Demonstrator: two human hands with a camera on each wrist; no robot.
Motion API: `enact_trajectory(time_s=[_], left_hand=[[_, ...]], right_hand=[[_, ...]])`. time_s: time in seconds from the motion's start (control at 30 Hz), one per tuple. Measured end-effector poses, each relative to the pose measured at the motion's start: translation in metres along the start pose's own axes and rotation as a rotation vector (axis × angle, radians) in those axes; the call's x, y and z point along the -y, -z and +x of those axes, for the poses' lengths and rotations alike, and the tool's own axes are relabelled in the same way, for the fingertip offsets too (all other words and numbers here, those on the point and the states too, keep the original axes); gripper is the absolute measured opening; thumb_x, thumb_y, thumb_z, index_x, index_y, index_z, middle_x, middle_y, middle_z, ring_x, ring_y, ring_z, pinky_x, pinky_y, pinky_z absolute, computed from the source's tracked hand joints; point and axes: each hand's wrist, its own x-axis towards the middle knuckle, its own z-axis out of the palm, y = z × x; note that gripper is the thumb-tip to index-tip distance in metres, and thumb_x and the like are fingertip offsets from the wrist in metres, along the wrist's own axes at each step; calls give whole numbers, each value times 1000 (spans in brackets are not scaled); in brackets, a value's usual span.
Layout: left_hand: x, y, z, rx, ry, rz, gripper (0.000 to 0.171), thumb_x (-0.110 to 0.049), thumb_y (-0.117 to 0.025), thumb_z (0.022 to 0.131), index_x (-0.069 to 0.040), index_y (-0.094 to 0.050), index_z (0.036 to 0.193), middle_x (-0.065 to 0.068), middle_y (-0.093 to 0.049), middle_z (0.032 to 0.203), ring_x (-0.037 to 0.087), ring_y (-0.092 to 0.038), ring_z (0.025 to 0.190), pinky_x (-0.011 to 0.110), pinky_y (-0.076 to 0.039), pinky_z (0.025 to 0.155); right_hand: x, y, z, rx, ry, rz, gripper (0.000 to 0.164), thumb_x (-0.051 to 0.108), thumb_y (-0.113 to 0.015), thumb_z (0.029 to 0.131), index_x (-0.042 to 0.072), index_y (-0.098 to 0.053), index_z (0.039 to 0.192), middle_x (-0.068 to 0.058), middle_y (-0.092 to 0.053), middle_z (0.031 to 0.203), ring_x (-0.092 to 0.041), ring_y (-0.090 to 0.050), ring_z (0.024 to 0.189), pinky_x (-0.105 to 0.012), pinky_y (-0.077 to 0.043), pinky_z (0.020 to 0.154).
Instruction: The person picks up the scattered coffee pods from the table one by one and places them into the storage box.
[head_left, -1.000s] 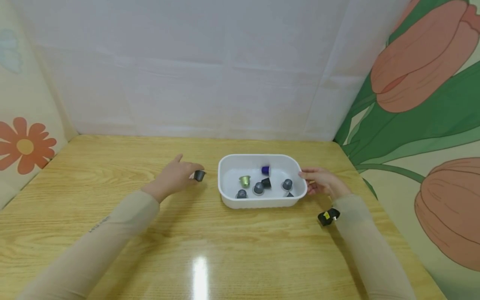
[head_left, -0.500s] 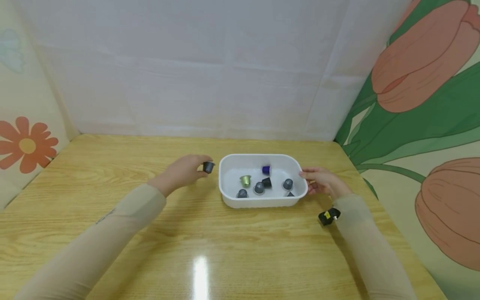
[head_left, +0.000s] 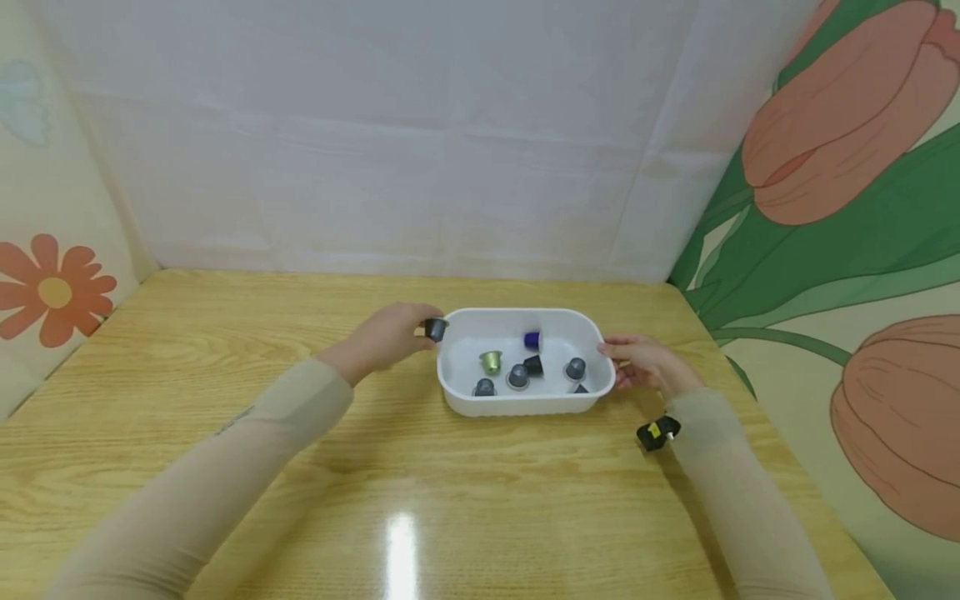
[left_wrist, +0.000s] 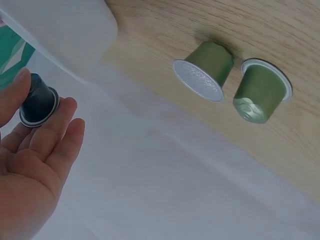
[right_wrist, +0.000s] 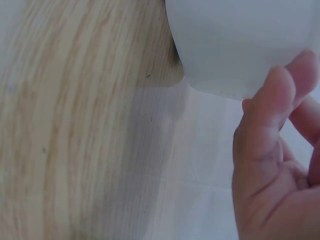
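My left hand [head_left: 386, 335] pinches a dark grey coffee capsule [head_left: 436, 330] at the left rim of a white plastic bin [head_left: 517, 407]. In the left wrist view the capsule [left_wrist: 37, 102] sits between thumb and fingers, its rim toward the fingers, beside the bin's outer wall [left_wrist: 70, 30]. My right hand [head_left: 648, 362] holds the bin's right end by the rim; in the right wrist view its fingers [right_wrist: 275, 95] are against the outer wall. Inside the bin lie a green capsule [head_left: 491, 362], a purple capsule [head_left: 532, 340] and several dark ones, including a grey capsule [head_left: 517, 376].
Two green capsules, one tipped with its foil showing [left_wrist: 200, 80] and another beside it [left_wrist: 260, 95], lie on the wooden table [head_left: 480, 492]. A black device with a yellow mark [head_left: 656, 433] is at my right wrist. A white cloth [head_left: 390, 142] hangs behind.
My left hand has moved right and slightly away from me with the dark capsule, from beside the bin to its left rim. The right hand and bin stay in place.
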Motion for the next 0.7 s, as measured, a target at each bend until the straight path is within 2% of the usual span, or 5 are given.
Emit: enact_trajectory(time_s=[0.3,0.7], left_hand=[[-9,-2,13,29,27,-12,39,-6,-71,88,4,-60,124,18,-64,122,35,-57,117,47,-43,102],[-11,-14,29,42,11,-20,41,-8,-72,88,5,-59,125,18,-64,120,34,-60,113,46,-44,101]], right_hand=[[1,-1,0,-19,-16,-12,55,18,-48,103,-4,-26,148,0,-53,72,-10,-56,57,-22,-51,55],[1,-1,0,-31,-14,-16,53,17,-48,103,-4,-29,148,0,-53,72,-10,-55,56,-22,-51,55]])
